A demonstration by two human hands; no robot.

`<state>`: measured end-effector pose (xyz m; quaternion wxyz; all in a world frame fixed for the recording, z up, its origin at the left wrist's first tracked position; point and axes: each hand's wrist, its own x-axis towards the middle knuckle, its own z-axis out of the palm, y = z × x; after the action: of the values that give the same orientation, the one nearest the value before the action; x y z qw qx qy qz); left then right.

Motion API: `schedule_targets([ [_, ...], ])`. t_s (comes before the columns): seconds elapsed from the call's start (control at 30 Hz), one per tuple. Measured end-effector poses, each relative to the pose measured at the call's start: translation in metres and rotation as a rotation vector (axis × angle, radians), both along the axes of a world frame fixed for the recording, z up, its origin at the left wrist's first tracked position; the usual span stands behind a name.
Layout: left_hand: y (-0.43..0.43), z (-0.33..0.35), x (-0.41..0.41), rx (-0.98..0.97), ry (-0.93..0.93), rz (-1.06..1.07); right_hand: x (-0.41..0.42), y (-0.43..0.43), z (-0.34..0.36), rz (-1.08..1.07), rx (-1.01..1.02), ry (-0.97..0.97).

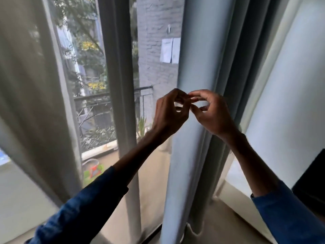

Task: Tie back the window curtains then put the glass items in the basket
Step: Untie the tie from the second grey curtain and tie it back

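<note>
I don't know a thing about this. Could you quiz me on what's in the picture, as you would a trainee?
1. True or false: the fingertips of the left hand and the right hand come together in front of the blue-grey curtain.
2. What hangs on the brick wall outside the window? A. sheets of paper B. a clock C. a mirror
3. Fill in: the person's sleeves are ___ in colour.

Key: 1 true; 2 A; 3 blue.
</note>
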<state>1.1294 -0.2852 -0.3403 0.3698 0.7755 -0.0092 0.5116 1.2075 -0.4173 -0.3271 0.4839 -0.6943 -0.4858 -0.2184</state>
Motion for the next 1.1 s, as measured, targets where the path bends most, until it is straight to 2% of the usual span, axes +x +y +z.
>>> schedule_targets([
  [0.1, -0.016, 0.043, 0.022, 0.082, -0.083, -0.017, 0.02, -0.018, 0.046, -0.049, 0.062, -0.105],
  [0.23, -0.029, 0.098, 0.056, 0.236, -0.22, 0.099, 0.053, -0.039, 0.097, -0.139, 0.241, -0.23],
  [0.37, -0.045, 0.164, 0.091, 0.299, -0.237, 0.218, 0.096, -0.054, 0.152, -0.179, 0.408, -0.34],
  [0.7, -0.055, 0.351, 0.148, 0.305, -0.367, 0.578, 0.193, -0.044, 0.297, -0.1, 0.429, -0.508],
  [0.93, -0.062, 0.419, 0.16, 0.264, -0.257, 0.79, 0.223, 0.002, 0.374, -0.059, 0.482, -0.269],
  [1.1, -0.065, 0.433, 0.17, 0.383, -0.167, 1.015, 0.248, 0.007, 0.392, -0.058, 0.473, -0.051],
])
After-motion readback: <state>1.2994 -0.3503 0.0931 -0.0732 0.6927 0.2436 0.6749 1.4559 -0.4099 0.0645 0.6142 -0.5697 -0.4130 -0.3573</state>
